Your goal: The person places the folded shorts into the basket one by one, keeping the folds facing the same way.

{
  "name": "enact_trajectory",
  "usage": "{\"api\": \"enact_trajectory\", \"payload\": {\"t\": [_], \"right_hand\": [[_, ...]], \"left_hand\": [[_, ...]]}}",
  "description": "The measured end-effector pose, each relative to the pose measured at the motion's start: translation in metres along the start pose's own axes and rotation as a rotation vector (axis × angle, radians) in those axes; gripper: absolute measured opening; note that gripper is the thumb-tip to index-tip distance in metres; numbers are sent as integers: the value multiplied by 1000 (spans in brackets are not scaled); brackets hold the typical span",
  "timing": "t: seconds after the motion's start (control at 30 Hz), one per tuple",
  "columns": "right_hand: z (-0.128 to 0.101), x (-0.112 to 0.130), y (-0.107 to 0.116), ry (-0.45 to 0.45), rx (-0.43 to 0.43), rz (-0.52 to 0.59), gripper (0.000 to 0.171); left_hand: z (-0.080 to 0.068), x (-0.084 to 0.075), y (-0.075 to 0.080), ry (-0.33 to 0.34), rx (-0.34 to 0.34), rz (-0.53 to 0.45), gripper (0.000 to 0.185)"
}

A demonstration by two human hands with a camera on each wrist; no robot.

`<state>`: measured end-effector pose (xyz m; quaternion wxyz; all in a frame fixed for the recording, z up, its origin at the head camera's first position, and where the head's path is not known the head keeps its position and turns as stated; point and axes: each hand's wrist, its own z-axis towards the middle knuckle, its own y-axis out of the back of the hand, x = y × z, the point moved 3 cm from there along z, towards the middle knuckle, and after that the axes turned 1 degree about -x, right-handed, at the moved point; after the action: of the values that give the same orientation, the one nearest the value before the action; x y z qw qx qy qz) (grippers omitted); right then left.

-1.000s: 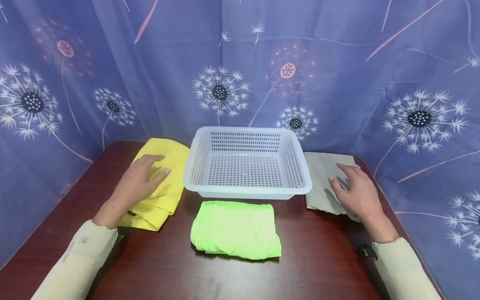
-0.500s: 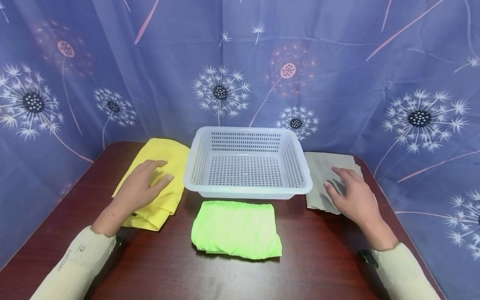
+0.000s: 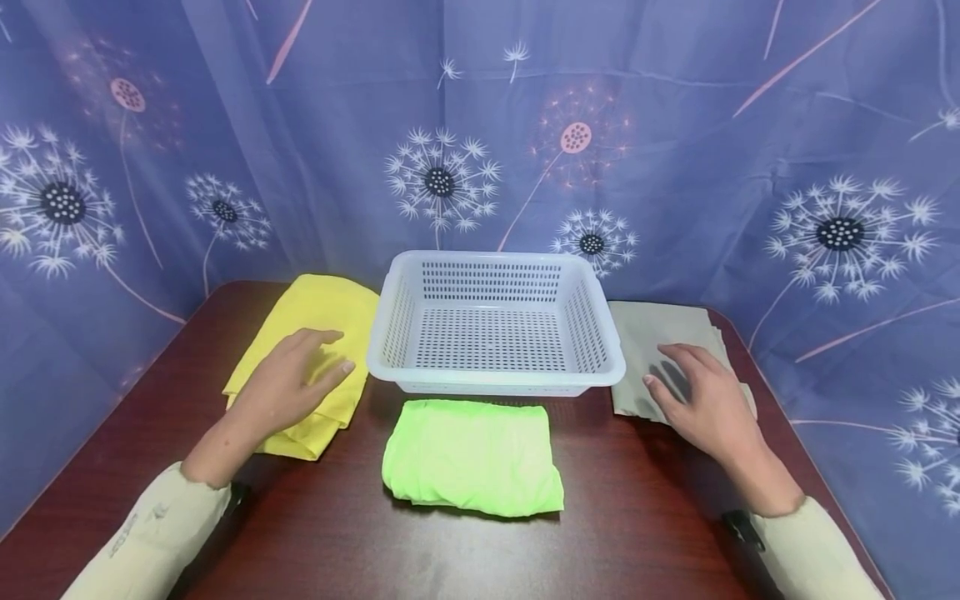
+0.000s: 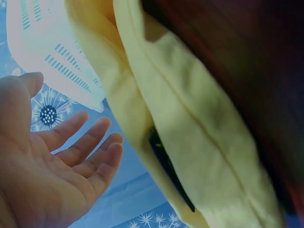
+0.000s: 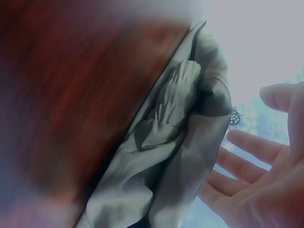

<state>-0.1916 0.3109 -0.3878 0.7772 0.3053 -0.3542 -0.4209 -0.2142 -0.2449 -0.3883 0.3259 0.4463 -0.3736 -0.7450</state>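
Note:
My left hand (image 3: 288, 379) hovers palm down over a folded yellow cloth (image 3: 324, 310) at the left of the table, fingers relaxed and holding nothing. In the left wrist view the left hand's palm (image 4: 42, 161) is spread above the yellow cloth (image 4: 190, 156). My right hand (image 3: 701, 396) hovers over a folded grey cloth (image 3: 652, 329) at the right, fingers loosely spread. The right wrist view shows the right hand (image 5: 259, 185) apart from the grey cloth (image 5: 166, 156). A folded bright green cloth (image 3: 471, 457) lies between the hands.
A white perforated plastic basket (image 3: 495, 379) with nothing inside stands at the table's middle back, between the yellow and grey cloths. The dark wooden table (image 3: 637, 533) is ringed by a blue dandelion-print curtain (image 3: 675, 150).
Both hands have drawn back toward me by a small amount, sliding off the far parts of the yellow and grey cloths. The cloths and basket have not moved.

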Motion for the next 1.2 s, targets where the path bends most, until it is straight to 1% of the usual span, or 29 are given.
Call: {"api": "enact_trajectory", "payload": {"t": [0.17, 0.3, 0.53, 0.77, 1.03, 1.2], "right_hand": [[-2, 5, 2, 18, 2, 22, 48], [-4, 12, 3, 31, 4, 40, 47], [-9, 22, 5, 60, 1, 33, 49], [-14, 28, 6, 47, 10, 32, 49], [-18, 33, 6, 54, 34, 39, 51], [-20, 39, 6, 70, 34, 44, 51]], "left_hand": [[-4, -6, -2, -19, -3, -9, 55], [-7, -11, -3, -11, 4, -14, 54], [-13, -19, -6, -6, 34, -32, 54], [-17, -25, -9, -8, 67, -43, 55], [-23, -33, -11, -25, 62, -58, 53], [-27, -39, -12, -23, 82, -66, 54]]}}
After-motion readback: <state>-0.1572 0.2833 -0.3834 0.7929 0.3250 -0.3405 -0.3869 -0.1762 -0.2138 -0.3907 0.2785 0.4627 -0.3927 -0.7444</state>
